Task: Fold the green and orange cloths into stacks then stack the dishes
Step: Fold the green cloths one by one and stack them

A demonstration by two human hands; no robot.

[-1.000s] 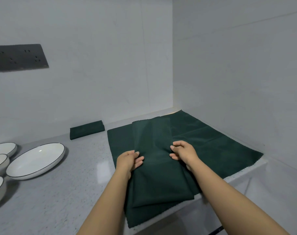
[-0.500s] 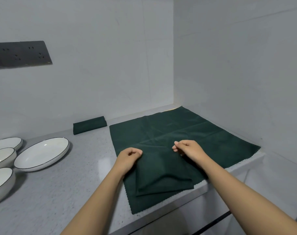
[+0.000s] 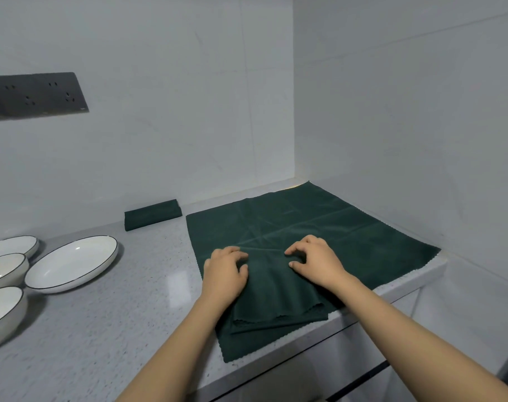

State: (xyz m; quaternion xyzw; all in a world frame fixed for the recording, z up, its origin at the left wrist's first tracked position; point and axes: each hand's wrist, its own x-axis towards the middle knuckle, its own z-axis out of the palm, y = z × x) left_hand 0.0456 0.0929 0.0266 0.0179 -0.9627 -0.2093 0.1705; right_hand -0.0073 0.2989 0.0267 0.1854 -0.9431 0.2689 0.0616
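No writing or label can be read anywhere; the dark socket panel (image 3: 33,95) on the far wall shows only its holes. On the grey counter (image 3: 107,314), a large dark green cloth (image 3: 319,227) lies spread flat toward the right corner, its zigzag-cut edges reaching the counter's near edge, with faint crease lines crossing it. On its near part sits a second green piece, the folded cloth (image 3: 276,294), doubled over so two scalloped edges show at the near side. The left hand (image 3: 225,271) rests on the folded cloth's left side with fingers curled, pinching the fabric at the fold. The right hand (image 3: 315,261) is on the fold's right end, fingers bent like claws and the tips pressing into the fabric. A small green bundle (image 3: 152,213) lies by the far wall, left of the big cloth. At the left stand four white dishes (image 3: 72,264) with thin dark rims, side by side, unstacked.
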